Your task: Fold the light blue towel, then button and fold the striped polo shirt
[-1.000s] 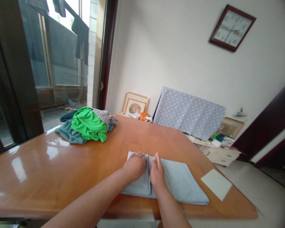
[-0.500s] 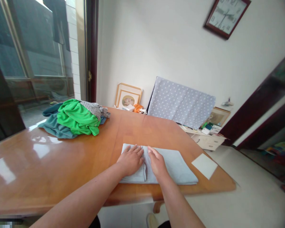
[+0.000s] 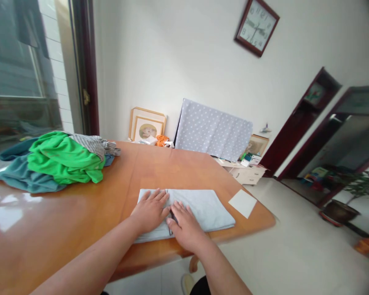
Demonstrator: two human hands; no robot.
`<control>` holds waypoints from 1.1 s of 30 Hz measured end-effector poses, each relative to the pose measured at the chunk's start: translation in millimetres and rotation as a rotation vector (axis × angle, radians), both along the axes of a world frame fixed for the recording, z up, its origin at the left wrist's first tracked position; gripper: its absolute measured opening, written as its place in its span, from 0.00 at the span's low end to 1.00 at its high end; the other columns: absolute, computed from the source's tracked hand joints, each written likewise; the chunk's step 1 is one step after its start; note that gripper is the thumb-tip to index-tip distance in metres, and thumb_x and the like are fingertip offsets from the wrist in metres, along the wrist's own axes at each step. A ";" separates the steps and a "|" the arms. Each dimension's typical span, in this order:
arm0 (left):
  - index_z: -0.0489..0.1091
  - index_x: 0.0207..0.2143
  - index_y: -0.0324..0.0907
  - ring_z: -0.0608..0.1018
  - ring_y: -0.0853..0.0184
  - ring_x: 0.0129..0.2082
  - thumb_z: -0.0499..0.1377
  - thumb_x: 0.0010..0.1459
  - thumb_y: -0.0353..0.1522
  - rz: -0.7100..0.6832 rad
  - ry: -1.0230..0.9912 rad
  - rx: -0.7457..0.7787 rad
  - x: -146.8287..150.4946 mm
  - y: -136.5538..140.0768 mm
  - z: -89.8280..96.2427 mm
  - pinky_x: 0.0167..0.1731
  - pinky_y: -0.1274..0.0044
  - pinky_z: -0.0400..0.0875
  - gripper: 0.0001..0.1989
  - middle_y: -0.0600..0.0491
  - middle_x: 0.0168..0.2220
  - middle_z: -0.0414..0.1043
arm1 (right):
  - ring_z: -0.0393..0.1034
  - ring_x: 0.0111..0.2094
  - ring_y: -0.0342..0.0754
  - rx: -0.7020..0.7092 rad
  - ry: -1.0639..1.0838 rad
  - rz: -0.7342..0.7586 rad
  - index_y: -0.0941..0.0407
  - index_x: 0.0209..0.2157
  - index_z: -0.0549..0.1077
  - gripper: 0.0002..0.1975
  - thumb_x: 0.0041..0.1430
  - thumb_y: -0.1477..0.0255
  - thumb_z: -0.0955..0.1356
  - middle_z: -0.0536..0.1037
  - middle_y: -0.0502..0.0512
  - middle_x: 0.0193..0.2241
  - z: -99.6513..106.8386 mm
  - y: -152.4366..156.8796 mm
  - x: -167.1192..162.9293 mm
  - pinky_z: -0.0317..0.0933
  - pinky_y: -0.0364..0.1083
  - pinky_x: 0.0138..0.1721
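Note:
A light blue-grey folded cloth (image 3: 209,209) lies flat near the front edge of the wooden table (image 3: 160,168). Its left part is folded over, with an edge running between my hands. My left hand (image 3: 151,209) rests flat on that left part, fingers stretched toward the far side. Beside it, my right hand (image 3: 184,225) lies palm down on the middle of the cloth, its fingers spread a little and pointing up and left. The tips of both hands come close together over the fold. Neither hand grasps anything.
A heap of clothes with a bright green garment (image 3: 64,159) on top sits at the table's left. A white sheet (image 3: 242,203) lies near the right edge. Behind the table are a dotted cloth cover (image 3: 213,129), a picture frame (image 3: 147,125) and a white cabinet (image 3: 246,175).
My right hand has gone from standing on its edge beside the fold to lying flat across it, closer to my left hand. The whole view has turned to the right.

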State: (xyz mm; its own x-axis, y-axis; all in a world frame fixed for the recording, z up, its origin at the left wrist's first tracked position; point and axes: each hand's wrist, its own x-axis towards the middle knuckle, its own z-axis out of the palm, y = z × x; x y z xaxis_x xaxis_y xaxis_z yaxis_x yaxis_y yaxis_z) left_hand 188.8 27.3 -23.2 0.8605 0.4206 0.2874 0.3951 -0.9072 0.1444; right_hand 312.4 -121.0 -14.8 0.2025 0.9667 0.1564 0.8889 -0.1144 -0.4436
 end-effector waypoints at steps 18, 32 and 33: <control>0.57 0.68 0.44 0.50 0.48 0.71 0.47 0.58 0.60 -0.048 0.072 -0.113 -2.9 4.4 4.5 0.67 0.51 0.41 0.44 0.46 0.71 0.50 | 0.75 0.45 0.57 -0.175 -0.025 -0.892 0.57 0.43 0.77 0.18 0.54 0.61 0.70 0.81 0.64 0.41 21.1 -41.5 177.9 0.64 0.47 0.40; 0.56 0.68 0.44 0.50 0.48 0.71 0.47 0.58 0.61 -0.046 0.079 -0.134 -3.5 3.0 7.6 0.67 0.52 0.40 0.44 0.47 0.70 0.51 | 0.74 0.38 0.47 -0.345 0.270 -0.818 0.59 0.44 0.74 0.14 0.65 0.63 0.69 0.77 0.54 0.41 28.2 -17.0 180.4 0.71 0.49 0.40; 0.56 0.68 0.44 0.50 0.48 0.71 0.46 0.58 0.61 -0.045 0.083 -0.134 -3.3 2.9 7.5 0.67 0.52 0.40 0.44 0.47 0.71 0.50 | 0.74 0.38 0.47 -0.341 0.286 -0.803 0.59 0.45 0.73 0.14 0.66 0.63 0.68 0.77 0.54 0.42 29.4 -17.4 179.2 0.71 0.50 0.40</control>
